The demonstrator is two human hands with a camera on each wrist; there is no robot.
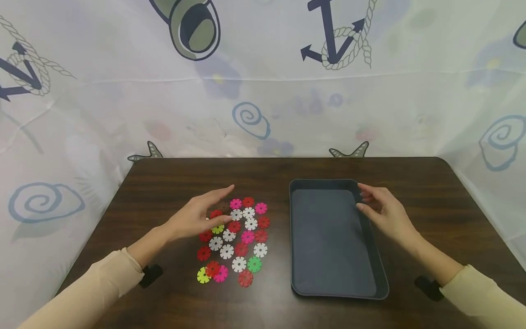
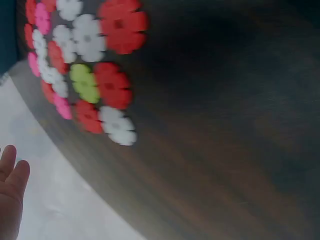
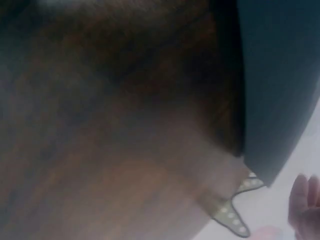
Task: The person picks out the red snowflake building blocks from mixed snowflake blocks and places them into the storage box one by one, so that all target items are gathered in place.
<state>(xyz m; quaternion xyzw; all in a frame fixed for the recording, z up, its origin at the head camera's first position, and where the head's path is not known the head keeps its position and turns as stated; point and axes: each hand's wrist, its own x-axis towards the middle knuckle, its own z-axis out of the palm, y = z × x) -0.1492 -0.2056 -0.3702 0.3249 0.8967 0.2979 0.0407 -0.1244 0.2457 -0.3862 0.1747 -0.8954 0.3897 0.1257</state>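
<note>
Several notched flower-shaped plastic discs, among them a white disc (image 1: 226, 251), a green disc (image 1: 255, 264) and a pink disc (image 1: 248, 237), lie spread on the table, some overlapping. Over their upper left part hovers my left hand (image 1: 191, 215), thumb and fingers spread apart, holding nothing. The left wrist view shows its fingertips (image 2: 15, 180) at the lower left, off from the discs. A dark grey rectangular tray (image 1: 328, 242) sits to the right of the discs with bare inside. My right hand (image 1: 384, 212) is at the tray's upper right rim, fingers loosely bent, overlapping the edge in the head view.
The dark wooden table (image 1: 275, 169) ends at a back edge against a pale printed curtain (image 1: 263, 91). In the right wrist view the tray's outer wall (image 3: 280, 85) stands up beside the wood surface. Dark bands sit at both wrists.
</note>
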